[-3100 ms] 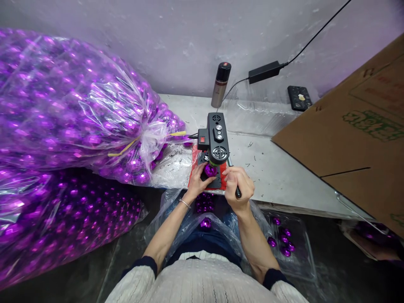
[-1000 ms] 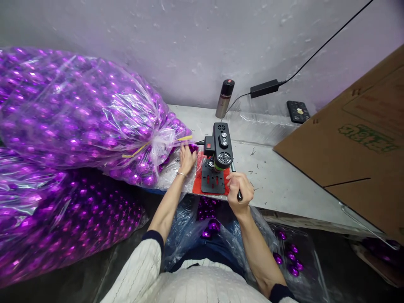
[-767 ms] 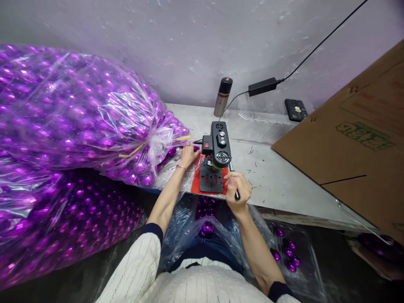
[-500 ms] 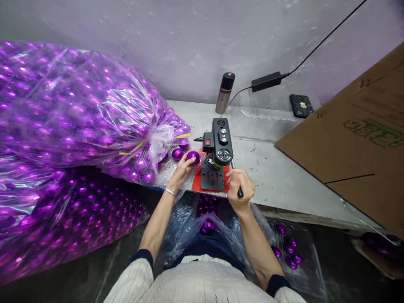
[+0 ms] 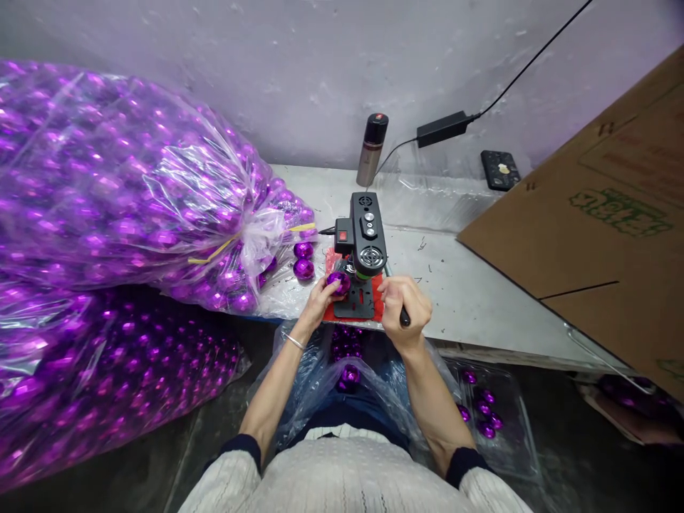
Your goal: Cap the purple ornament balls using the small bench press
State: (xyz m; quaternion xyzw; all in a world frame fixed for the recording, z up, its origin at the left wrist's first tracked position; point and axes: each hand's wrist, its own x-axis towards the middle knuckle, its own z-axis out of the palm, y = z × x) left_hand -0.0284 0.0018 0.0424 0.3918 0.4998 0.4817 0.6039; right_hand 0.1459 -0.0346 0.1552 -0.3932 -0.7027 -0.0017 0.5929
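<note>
A shiny purple faceted ball (image 5: 338, 284) is pinched in the fingers of my left hand (image 5: 319, 302), just left of the black bench press (image 5: 368, 231). The ball is over the left side of the press's slotted base plate (image 5: 355, 306), which sits on a red sheet (image 5: 378, 308). My right hand (image 5: 405, 311) is wrapped round the press's black-ended lever handle (image 5: 405, 318) on the right. Two loose purple balls (image 5: 303, 268) lie on the table left of the press. More purple balls (image 5: 350, 376) rest in clear plastic over my lap.
Big clear bags of purple balls (image 5: 122, 192) fill the left. A spray can (image 5: 372, 149), a black power adapter (image 5: 442, 129) and a phone (image 5: 500, 170) are at the back. A cardboard box (image 5: 582, 214) stands right. Below it, a clear tray (image 5: 526, 427) holds several balls.
My left hand has carried the purple ball right and toward me, from beside the press to over its base. My right hand keeps its hold on the lever. The view has shifted slightly.
</note>
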